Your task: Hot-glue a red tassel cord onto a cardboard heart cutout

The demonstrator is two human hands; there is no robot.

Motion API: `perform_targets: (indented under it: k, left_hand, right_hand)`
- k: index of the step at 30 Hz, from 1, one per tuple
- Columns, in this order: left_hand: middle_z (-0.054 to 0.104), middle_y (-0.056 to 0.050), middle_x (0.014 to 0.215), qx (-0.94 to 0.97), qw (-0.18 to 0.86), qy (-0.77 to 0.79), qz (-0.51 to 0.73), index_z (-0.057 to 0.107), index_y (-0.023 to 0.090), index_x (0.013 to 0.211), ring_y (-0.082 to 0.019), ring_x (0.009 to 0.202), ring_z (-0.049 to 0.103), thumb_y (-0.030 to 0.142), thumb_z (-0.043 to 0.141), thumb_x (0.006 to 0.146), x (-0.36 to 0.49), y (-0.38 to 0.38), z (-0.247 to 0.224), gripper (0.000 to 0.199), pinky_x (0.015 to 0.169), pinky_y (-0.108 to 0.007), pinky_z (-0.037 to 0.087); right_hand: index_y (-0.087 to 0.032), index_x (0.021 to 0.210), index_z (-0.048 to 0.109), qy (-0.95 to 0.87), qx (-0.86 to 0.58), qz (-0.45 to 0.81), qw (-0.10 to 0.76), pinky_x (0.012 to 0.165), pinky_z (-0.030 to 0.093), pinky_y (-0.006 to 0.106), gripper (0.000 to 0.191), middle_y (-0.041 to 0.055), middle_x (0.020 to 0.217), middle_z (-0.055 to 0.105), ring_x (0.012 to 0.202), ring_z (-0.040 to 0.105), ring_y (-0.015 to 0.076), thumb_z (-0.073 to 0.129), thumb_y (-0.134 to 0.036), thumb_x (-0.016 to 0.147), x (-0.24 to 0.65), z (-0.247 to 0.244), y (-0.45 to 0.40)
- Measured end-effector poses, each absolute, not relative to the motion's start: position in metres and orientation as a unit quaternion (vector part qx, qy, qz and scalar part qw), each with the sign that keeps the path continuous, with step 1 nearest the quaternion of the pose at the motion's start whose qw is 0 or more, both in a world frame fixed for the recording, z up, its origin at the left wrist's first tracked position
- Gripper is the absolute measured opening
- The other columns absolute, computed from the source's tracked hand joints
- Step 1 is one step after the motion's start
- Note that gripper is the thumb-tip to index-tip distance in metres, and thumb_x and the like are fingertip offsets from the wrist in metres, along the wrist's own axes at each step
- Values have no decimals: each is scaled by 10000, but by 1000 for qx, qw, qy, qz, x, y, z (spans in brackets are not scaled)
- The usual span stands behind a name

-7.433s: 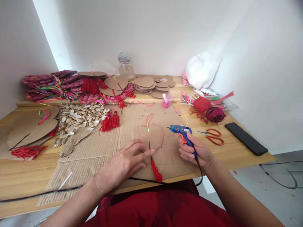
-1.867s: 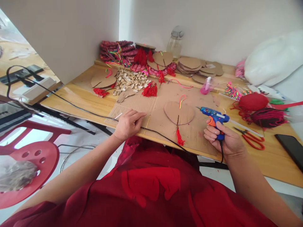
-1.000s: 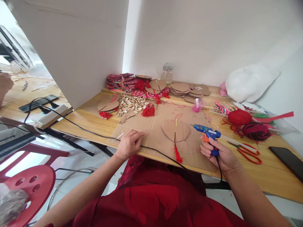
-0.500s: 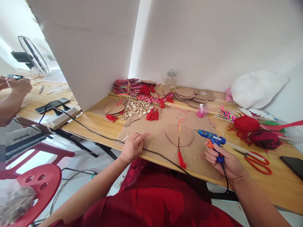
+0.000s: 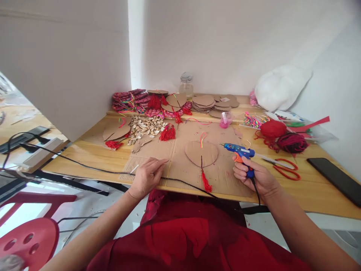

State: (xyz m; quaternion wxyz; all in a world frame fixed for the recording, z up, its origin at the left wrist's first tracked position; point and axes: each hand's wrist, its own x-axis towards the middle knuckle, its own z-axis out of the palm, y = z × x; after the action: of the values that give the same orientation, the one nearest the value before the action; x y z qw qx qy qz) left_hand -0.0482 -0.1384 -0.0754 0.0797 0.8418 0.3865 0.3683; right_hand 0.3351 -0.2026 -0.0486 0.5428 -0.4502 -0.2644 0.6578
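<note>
My right hand (image 5: 252, 175) is wrapped round the handle of a blue and orange glue gun (image 5: 239, 150), its nozzle pointing left. My left hand (image 5: 148, 175) rests at the front edge of the cardboard sheet (image 5: 175, 154), fingers loosely curled and the index finger stretched to the right; nothing shows in it. Between the hands lies a cardboard disc (image 5: 197, 152) with a dark rim, a brown strip, a coloured loop at its top and a red tassel (image 5: 206, 182) below. Another disc (image 5: 117, 130) lies by the shells at left.
Pale shells (image 5: 146, 126), stacked discs (image 5: 203, 101) and a glass jar (image 5: 186, 84) stand behind. Red-handled scissors (image 5: 286, 169), yarn balls (image 5: 291, 142) and a phone (image 5: 334, 178) lie at right. A black cable (image 5: 93, 165) crosses the table's front; a power strip (image 5: 42, 152) is at left.
The view has swung to the right, so the neighbouring person's hands at the left are out of sight. Both my hands keep about the same places by the disc, the glue gun still held.
</note>
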Motion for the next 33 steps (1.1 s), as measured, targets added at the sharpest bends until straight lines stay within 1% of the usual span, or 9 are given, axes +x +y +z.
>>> perform_targets:
  k: [2,7,10,14,19,24,27,30,33]
  left_hand:
    - [707,-70,893,856,99,366,351,688,183,1220,-188,875,656,191,503,1007,-39,-134,-66,283,802,-327,559]
    - [670,-96,1121,912,156,233,299,696,191,1192,-178,1017,650,131,510,994,1,-120,-46,279,882,-313,557]
    - [645,-89,1156,949,159,163,219,678,227,1248,-190,1033,631,91,481,983,21,-112,-36,357,878,-329,563]
    - [624,-87,1144,973,160,122,111,614,265,1350,-210,1044,604,121,511,986,34,-102,-25,405,902,-354,561]
    - [599,-104,1189,981,159,94,55,519,264,1448,-246,1143,561,138,514,992,36,-98,-34,473,977,-402,542]
    - [605,-102,1179,978,179,85,60,578,284,1393,-269,1217,532,83,493,963,35,-97,-40,482,961,-392,555]
    - [598,-103,1213,979,173,77,70,556,279,1415,-272,1252,510,68,471,963,33,-97,-40,506,998,-401,541]
    - [599,-103,1243,983,152,78,69,442,264,1506,-267,1277,495,72,447,979,32,-99,-42,561,1033,-404,525]
    - [594,-116,1271,985,135,85,72,408,248,1526,-279,1299,485,102,453,991,33,-102,-44,556,1034,-420,530]
  right_hand:
    - [-206,838,629,-247,-473,652,538,400,331,190,152,-67,602,298,481,253,93,692,-343,858,340,-33,-203]
    - [-223,600,412,-234,-525,603,553,366,273,194,437,-57,584,218,453,225,86,557,-426,958,350,25,-211]
    - [-240,631,459,-266,-580,578,509,365,297,235,392,-42,546,314,421,331,100,642,-475,886,343,35,-217]
    - [-228,665,486,-283,-645,571,422,382,316,228,451,-30,545,468,449,435,116,817,-527,728,323,8,-225]
    - [-212,766,558,-321,-687,545,358,421,343,226,434,-29,562,517,467,450,105,692,-618,840,314,-15,-234]
    - [-220,664,525,-320,-680,538,381,414,355,229,426,-32,547,498,462,451,108,666,-552,890,321,-14,-239]
    - [-216,608,550,-381,-684,538,313,446,404,251,498,-9,525,513,474,478,129,619,-622,889,317,-8,-238]
    - [-210,555,557,-446,-711,488,239,444,399,267,598,20,506,535,466,486,144,566,-729,853,308,-2,-238]
    - [-219,557,564,-461,-721,460,238,441,390,269,593,21,514,539,476,483,156,534,-719,872,300,1,-241]
